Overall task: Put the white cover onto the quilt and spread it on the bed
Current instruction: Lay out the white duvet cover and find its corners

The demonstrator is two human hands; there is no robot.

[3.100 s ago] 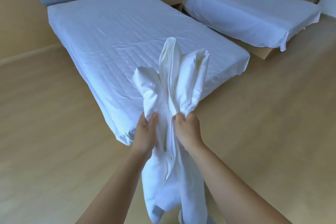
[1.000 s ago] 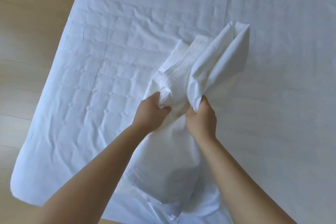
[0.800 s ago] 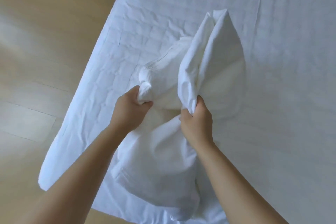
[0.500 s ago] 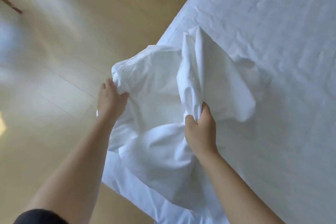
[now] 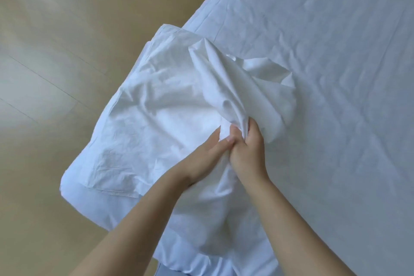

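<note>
The white cover lies crumpled on the near left corner of the bed. Its left part lies flat and reaches over the bed's left edge. My right hand is closed on a raised fold of the cover that stands up and falls to the right. My left hand rests on the cover right beside the right hand, thumb apart, its fingertips hidden behind the right hand. I cannot make out a separate quilt.
The bed's white quilted sheet fills the right half of the view. Light wooden floor runs along the bed's left side and near corner.
My left hand has let go of the cover's left part, which now lies flat on the bed corner, and has moved right to meet the right hand. The right hand keeps its fold.
</note>
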